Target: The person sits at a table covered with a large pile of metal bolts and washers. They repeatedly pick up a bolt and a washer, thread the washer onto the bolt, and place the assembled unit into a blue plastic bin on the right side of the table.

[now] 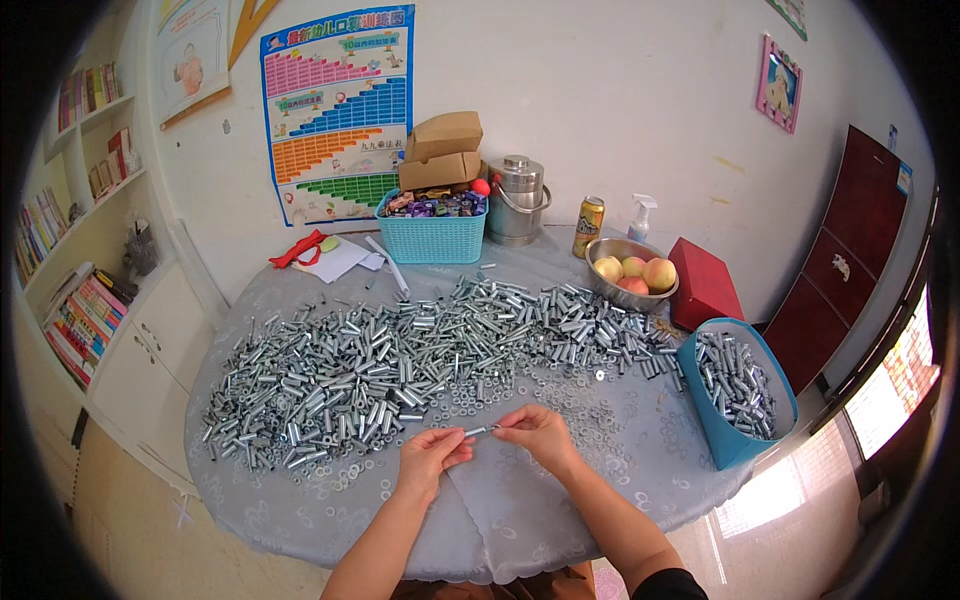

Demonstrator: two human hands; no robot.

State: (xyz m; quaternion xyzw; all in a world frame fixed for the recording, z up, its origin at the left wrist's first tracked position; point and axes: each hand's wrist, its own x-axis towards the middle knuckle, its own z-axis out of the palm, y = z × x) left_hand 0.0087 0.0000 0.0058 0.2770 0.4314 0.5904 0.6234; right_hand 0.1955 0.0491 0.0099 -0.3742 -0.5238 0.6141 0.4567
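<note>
My left hand (430, 460) pinches a slim silver metal sleeve (475, 432) between thumb and fingertips, above the near part of the table. At the sleeve's right end, my right hand (540, 437) is closed on a small metal piece, which looks like a washer, though the fingers partly cover it. Just beyond both hands spreads a wide heap of loose silver metal sleeves (370, 360). Many flat washers (570, 410) lie scattered along the heap's near side. A blue bin (722, 445) holding more metal sleeves (738, 385) stands to the right.
The table has a grey patterned cloth (530, 530). Along its back stand a turquoise basket (432, 240) of small packets, a steel canister (516, 200), a yellow can (589, 226), a spray bottle (641, 218), a bowl (610, 290) of fruit and a red box (705, 285).
</note>
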